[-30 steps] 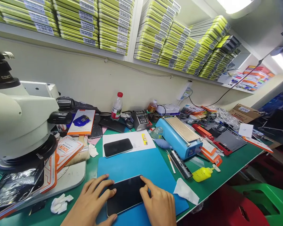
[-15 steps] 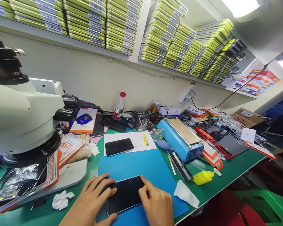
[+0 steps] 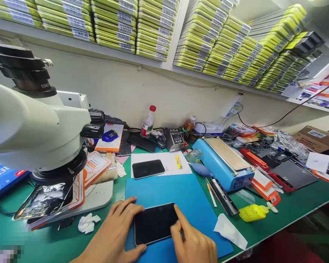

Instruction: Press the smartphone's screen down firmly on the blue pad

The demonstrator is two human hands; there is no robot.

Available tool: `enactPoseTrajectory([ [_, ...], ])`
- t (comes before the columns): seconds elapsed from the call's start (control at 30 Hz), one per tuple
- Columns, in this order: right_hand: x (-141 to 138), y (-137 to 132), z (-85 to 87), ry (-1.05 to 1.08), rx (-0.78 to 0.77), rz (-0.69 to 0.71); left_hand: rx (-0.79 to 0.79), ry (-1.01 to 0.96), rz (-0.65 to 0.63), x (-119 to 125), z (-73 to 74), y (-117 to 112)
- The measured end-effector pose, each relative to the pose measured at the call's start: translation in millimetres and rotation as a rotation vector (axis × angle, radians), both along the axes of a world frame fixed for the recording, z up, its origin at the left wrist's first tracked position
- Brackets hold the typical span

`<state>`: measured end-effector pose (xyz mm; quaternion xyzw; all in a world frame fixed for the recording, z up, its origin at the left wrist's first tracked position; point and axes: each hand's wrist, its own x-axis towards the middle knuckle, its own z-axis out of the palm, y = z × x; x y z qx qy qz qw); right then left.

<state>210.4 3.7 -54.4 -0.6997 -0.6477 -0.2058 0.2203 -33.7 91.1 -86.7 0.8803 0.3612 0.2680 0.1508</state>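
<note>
A smartphone with a dark screen lies flat on a blue work mat. My left hand holds its left end, with the fingers by the top left corner and the thumb along the bottom edge. On the right end, my right hand rests its index fingertip at the top right corner, while its other fingers curl against the side. Behind the mat, a second smartphone lies on a white sheet beside a small yellow item.
To the left stands a microscope over an opened device. Crumpled tissue lies near my left arm. At the right are a blue heating plate machine, a black pen-like tool, a yellow bottle and a white wipe.
The view has turned left, so everything sits further right in the picture. My left fingers have drawn back from the screen to its edge. The phone remains on the mat.
</note>
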Motion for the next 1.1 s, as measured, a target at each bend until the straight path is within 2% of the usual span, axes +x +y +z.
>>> enactPoseTrajectory([
  [0.07,-12.0,4.9,-10.0,-0.037,-0.077,0.057,-0.001,-0.012,0.022,0.4,1.0,-0.9],
  [0.17,-36.4,11.3,-23.6,-0.081,-0.078,0.147,-0.011,-0.001,0.020,1.4,3.5,-1.0],
  [0.27,-51.1,12.5,-22.6,-0.054,-0.075,0.242,-0.018,0.019,0.015,1.5,5.6,-0.8],
  [0.33,-47.5,11.4,-14.5,-0.005,-0.089,0.260,-0.027,0.023,0.015,0.6,5.7,-1.0],
  [0.47,-29.3,9.6,-2.4,0.055,-0.094,0.163,-0.074,0.039,0.033,-1.5,5.3,-2.0],
  [0.63,-32.3,14.7,-3.3,0.011,-0.059,0.225,-0.057,0.030,0.013,-1.7,6.7,-1.5],
  [0.77,-31.7,18.2,0.3,0.026,-0.086,0.215,-0.084,0.014,0.036,-1.9,5.7,-1.5],
  [0.97,-28.2,8.3,-6.8,-0.035,-0.100,0.272,-0.107,0.007,0.045,-0.5,3.8,-2.8],
  [1.1,-23.2,8.7,-0.3,0.008,-0.156,0.224,-0.113,0.015,0.033,-0.5,6.0,-2.7],
])
